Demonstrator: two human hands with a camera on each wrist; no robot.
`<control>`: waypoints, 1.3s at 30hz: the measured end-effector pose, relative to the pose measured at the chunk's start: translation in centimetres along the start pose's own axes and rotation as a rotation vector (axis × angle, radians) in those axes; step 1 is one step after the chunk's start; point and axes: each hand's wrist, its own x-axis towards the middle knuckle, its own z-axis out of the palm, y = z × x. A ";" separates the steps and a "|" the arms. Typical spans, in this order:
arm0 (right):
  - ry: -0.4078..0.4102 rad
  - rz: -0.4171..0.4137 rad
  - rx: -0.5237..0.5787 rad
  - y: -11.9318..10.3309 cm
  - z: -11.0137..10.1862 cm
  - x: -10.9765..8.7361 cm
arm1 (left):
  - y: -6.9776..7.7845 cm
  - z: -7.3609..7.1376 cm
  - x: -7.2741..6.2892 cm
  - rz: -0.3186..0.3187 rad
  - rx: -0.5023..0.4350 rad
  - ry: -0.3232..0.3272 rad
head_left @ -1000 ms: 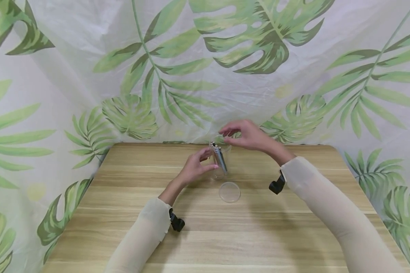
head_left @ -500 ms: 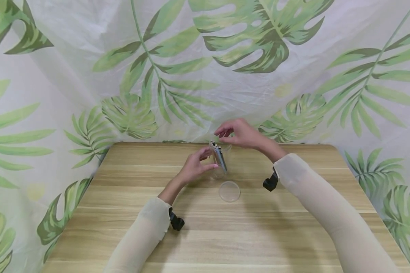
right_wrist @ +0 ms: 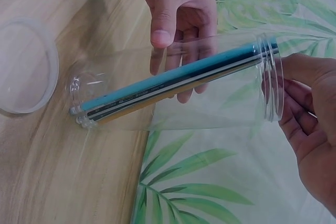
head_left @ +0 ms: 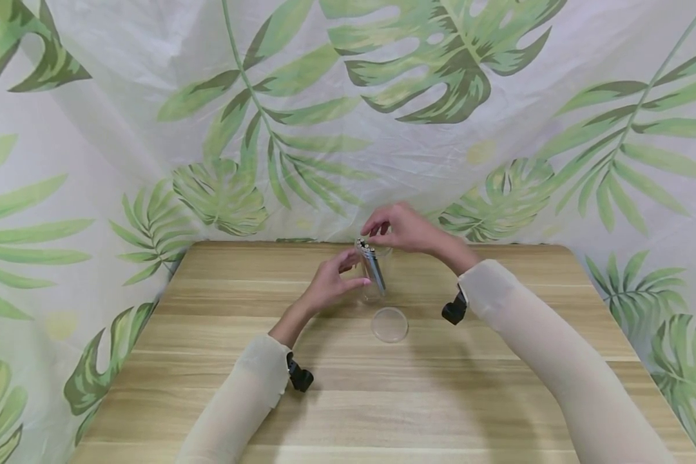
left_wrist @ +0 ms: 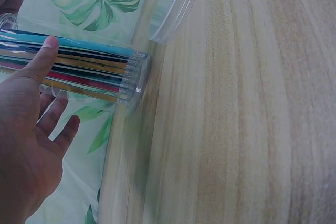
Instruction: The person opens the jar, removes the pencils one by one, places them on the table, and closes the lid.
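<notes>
A clear plastic jar [head_left: 371, 299] stands on the wooden table, its mouth open at the top. Inside lean several thin pencils [right_wrist: 178, 80] in blue, black-and-white, orange and red. My left hand [head_left: 328, 283] holds the jar at its side, thumb across the front and fingers behind. At the rim is my right hand [head_left: 403, 227], with bent fingers close over the pencil tops; I cannot tell if they pinch one. The right wrist view shows the right fingertips partly behind the threaded neck. A round clear lid [head_left: 390, 324] lies on the table just in front of the jar.
The jar stands toward the back edge of the table [head_left: 232, 361]. Behind that edge hangs a white cloth [head_left: 301, 129] with green leaf prints. Each wrist carries a small black camera.
My right hand has moved a little left and its fingers have come down toward the pencil tops. The left hand, jar and lid look unmoved.
</notes>
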 end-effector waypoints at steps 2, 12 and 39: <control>-0.011 0.003 -0.007 -0.1 0.0 0.1 | 0.0 0.0 0.0 0.006 -0.003 0.002; -0.010 0.013 -0.023 0.0 0.3 0.4 | 0.1 -0.1 0.0 0.003 0.026 -0.003; 0.103 0.067 0.058 -0.3 1.0 -0.3 | 0.0 0.0 0.0 0.005 0.022 -0.005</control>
